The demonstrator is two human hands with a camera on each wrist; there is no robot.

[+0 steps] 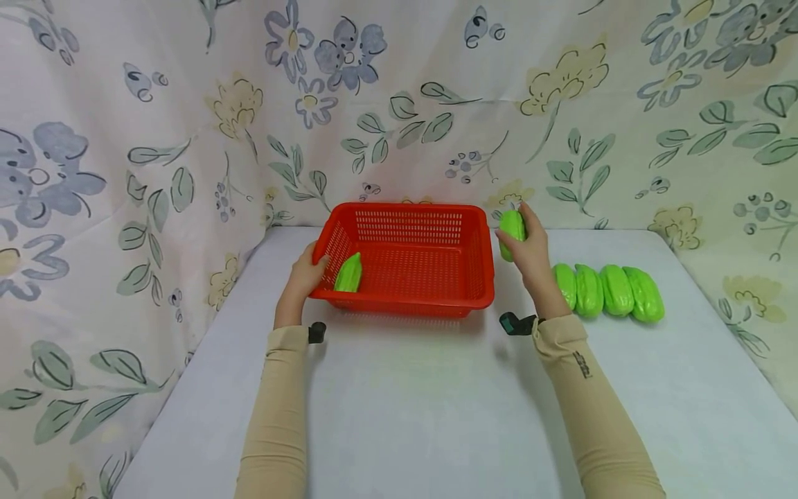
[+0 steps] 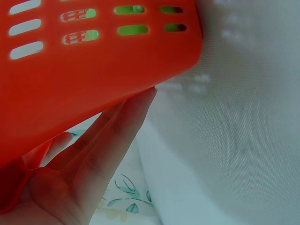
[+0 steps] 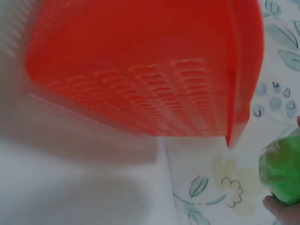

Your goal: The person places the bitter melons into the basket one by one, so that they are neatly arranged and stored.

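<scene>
A red plastic basket (image 1: 405, 303) with slotted walls stands at the back of the table. My left hand (image 1: 304, 274) grips its left rim, thumb over the edge and fingers along the outer wall (image 2: 93, 82). Inside, at the left end, lies one bright green ridged vegetable (image 1: 348, 274). Just beyond the basket's right side, my right hand (image 1: 533, 255) holds another green vegetable (image 1: 512, 232) up above the table. In the right wrist view that held vegetable (image 3: 281, 168) has a shiny surface and is partly cut off, with a fingertip below it.
Several green vegetables (image 1: 617, 290) lie side by side in a row on the white table (image 1: 411, 402), right of my right hand. A flowered cloth (image 1: 399, 104) hangs behind the table and along its left side.
</scene>
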